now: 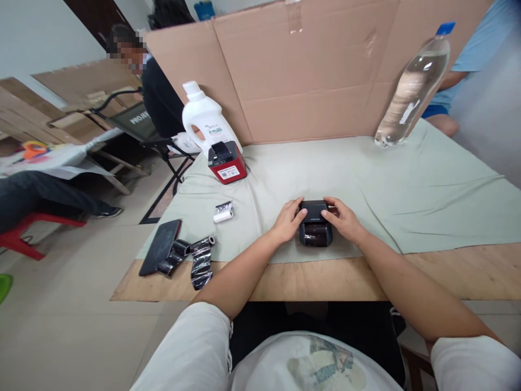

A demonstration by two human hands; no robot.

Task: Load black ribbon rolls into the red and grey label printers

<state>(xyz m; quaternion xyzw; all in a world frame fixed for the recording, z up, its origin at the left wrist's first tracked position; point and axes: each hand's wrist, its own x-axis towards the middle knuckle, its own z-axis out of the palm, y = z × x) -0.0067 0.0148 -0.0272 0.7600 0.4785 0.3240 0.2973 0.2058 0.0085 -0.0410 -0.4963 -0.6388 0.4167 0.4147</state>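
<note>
Cloth [415,190] roomy beyond hands [287,221], device [316,235] near front edge [325,258]

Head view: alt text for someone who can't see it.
A person's left hand and right hand hold a small black device on a cloth-covered table. To its left lie black film, a flat dark panel and a white roll. Farther back stand a red-and-black box, a white jug and a clear bottle.

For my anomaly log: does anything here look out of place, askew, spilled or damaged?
Yes: the shiny black ribbon, beyond the left forearm, looks odd, lying loose and wrinkled instead of neatly wound. I see nothing spilled.
</note>
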